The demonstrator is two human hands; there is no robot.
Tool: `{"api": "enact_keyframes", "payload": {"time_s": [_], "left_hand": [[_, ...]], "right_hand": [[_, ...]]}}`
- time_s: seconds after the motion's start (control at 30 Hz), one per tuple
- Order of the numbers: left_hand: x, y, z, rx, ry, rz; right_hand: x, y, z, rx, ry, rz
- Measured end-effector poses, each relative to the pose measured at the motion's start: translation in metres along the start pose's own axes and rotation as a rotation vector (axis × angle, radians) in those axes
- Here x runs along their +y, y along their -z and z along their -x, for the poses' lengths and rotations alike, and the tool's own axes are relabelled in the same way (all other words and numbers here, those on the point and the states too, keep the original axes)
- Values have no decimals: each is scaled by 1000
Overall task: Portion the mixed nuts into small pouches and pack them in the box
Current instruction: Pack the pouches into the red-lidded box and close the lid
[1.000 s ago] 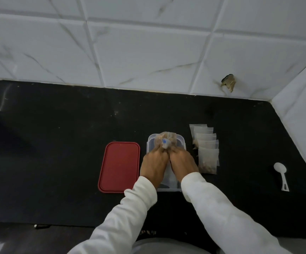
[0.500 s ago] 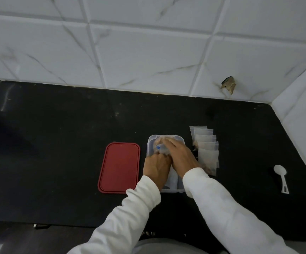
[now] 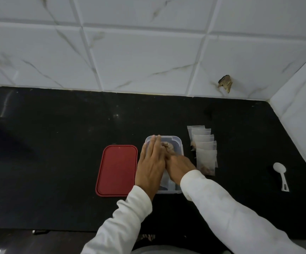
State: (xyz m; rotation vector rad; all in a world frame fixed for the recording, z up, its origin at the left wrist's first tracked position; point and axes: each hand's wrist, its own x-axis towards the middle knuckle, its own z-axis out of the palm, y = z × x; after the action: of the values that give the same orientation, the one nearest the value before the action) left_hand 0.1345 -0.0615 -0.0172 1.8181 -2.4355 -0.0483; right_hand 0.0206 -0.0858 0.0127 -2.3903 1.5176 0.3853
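Observation:
A clear plastic box sits on the black counter. Inside it, near the far end, lies a filled pouch of nuts. My left hand lies flat along the box's left side, fingers stretched out to the far rim and holding nothing. My right hand reaches into the box from the right. Its fingers rest on the pouch, and their tips are partly hidden by my left hand. Several filled pouches lie in an overlapping row just right of the box.
The box's red lid lies flat directly left of it. A white plastic spoon rests far right, near the side wall. White tiled walls close off the counter at the back and right.
Both hands held the pouch above the box a second ago. My right hand has lowered it into the box, and my left hand has let go and spread flat over the box's left side.

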Motion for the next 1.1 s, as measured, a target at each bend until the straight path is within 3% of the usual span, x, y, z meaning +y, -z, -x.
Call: {"api": "enact_keyframes", "payload": {"time_s": [0.03,0.13,0.23,0.33,0.43,0.53,0.7,0.8,0.87,0.97,1.1], "left_hand": [[-2,-6,-3,-79,-28,-69],[-2,-3,-7,-308,-48,-242],[2,0,-10,-409,-59,-373],[5,1,-8,-470,-30,-394],[5,6,-2,-410,0,-260],[8,18,4,-326,38,-108],[34,21,10,-183,59,43],[60,21,6,-53,38,98],[79,23,1,54,16,130],[106,23,-8,67,-11,218],[134,4,-18,125,110,475]], "right_hand": [[1,-5,1,-12,-24,-104],[-1,-7,4,-73,-58,-73],[-2,-9,5,-116,-29,72],[-1,-7,8,-125,-25,39],[1,0,12,-150,-30,-168],[10,-6,22,-31,60,-258],[37,-17,55,277,139,-197],[55,-15,69,152,98,-181],[68,-13,86,289,102,-241],[87,-12,108,433,75,-326],[115,-20,115,448,-63,-565]]}}
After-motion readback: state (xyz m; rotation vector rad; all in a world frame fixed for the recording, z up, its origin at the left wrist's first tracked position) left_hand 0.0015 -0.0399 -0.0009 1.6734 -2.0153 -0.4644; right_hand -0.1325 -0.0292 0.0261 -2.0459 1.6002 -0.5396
